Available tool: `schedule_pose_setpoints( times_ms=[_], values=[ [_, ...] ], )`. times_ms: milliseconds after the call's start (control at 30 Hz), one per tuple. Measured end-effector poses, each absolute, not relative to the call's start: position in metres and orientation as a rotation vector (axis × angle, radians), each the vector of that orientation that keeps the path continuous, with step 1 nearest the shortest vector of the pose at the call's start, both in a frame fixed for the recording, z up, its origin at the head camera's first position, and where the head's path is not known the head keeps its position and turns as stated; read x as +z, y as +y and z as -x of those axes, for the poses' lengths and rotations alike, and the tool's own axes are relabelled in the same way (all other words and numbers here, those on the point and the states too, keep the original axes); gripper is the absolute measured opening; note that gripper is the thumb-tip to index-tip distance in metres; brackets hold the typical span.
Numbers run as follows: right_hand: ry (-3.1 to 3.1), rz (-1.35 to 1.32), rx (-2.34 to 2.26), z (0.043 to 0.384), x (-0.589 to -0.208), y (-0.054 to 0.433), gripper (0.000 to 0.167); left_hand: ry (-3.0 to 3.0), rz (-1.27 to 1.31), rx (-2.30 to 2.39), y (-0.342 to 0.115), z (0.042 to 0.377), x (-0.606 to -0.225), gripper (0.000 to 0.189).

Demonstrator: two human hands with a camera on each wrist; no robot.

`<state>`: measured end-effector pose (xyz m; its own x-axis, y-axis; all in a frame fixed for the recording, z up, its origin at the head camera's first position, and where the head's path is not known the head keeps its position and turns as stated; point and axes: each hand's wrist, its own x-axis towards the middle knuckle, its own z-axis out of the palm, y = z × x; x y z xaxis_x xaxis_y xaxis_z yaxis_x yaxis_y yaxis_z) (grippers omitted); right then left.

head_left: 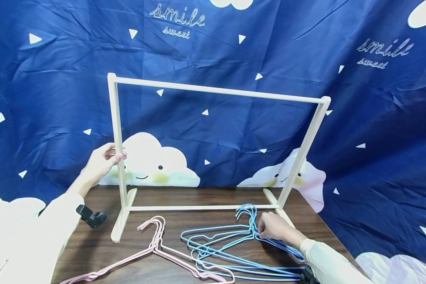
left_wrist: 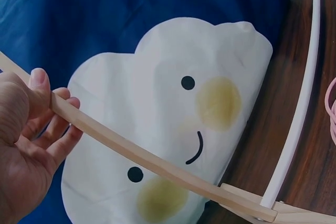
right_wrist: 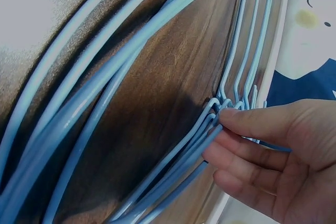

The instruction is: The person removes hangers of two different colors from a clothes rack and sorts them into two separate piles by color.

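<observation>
A pale wooden garment rack (head_left: pixel 216 90) stands upright at the back of the table. My left hand (head_left: pixel 103 159) holds its left post, and in the left wrist view the thumb lies on the near side of the post (left_wrist: pixel 142 149) with fingers (left_wrist: pixel 67 142) behind it. Several blue wire hangers (head_left: pixel 252 221) lie in an overlapping pile at the right, hooks pointing toward the rack. At their necks my right hand (head_left: pixel 274 227) pinches blue wire between thumb and fingers. The right wrist view shows this grip on the hangers (right_wrist: pixel 147 32) closely; how many wires it takes is unclear.
Pink hangers (head_left: pixel 156 248) lie left of the blue pile and partly overlap it, running past the front edge of the view. The rack's left foot (head_left: pixel 117 230) rests on the dark wood table (head_left: pixel 174 228). Behind hangs a blue cloth (head_left: pixel 206 157) with clouds.
</observation>
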<state>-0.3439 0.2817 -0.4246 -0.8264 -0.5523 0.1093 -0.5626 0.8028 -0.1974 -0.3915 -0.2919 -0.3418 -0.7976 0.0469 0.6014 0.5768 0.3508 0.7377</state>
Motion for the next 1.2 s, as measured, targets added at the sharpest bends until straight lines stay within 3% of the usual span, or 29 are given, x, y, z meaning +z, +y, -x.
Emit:
schedule_pose_setpoints(
  times_ms=[700,1000,1200],
  values=[
    [-3.006,-0.905,0.377,0.344,-0.422,0.283,0.016,-2.041,0.564,-1.511,-0.284,0.392,-0.347,0.031],
    [-3.004,-0.944,0.288,0.354,-0.406,0.272,0.013,-1.935,0.097,-1.335,-0.255,0.369,-0.344,0.042],
    [-2.915,-0.96,0.349,0.37,-0.373,0.25,0.009,-1.697,0.014,-1.21,-0.222,0.354,-0.344,0.048]
  ],
)
